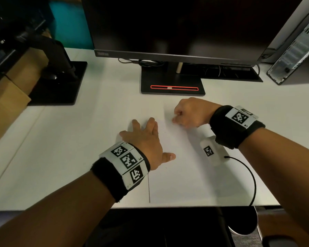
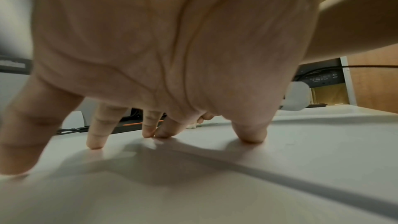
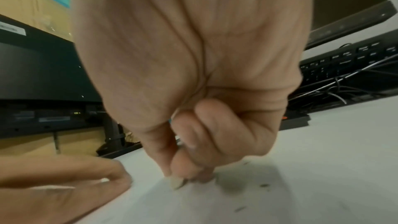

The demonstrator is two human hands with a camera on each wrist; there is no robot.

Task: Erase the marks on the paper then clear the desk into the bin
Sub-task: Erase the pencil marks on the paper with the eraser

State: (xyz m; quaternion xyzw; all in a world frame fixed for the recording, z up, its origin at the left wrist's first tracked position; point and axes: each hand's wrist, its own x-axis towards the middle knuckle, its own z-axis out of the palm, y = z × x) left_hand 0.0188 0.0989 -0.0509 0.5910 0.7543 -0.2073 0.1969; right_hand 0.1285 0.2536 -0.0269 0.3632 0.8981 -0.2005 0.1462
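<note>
The white surface (image 1: 64,139) fills most of what I can see, and a dark monitor (image 1: 168,24) stands at its far side on a black base with a red-edged slot. A second black stand (image 1: 61,82) sits to the left, beside brown cardboard, and a computer tower (image 1: 296,45) leans into sight at the far right. A black keyboard (image 3: 349,60) with tangled cables lies under the monitor's edge.

The paper (image 1: 177,166) lies flat near the front edge of the surface, in front of the monitor base, white on white and hard to make out except along its left edge.

The left hand (image 1: 146,141) is spread and released, with fingertips (image 2: 94,144) and thumb pressing down on the sheet's left part. The right hand (image 1: 189,113) is clenched just beyond it, over the upper part of the sheet, thumb and fingers pinching a small pale eraser (image 3: 177,183) whose tip touches the paper.

Dark eraser crumbs (image 3: 263,185) lie scattered on the sheet just beside that hand.
</note>
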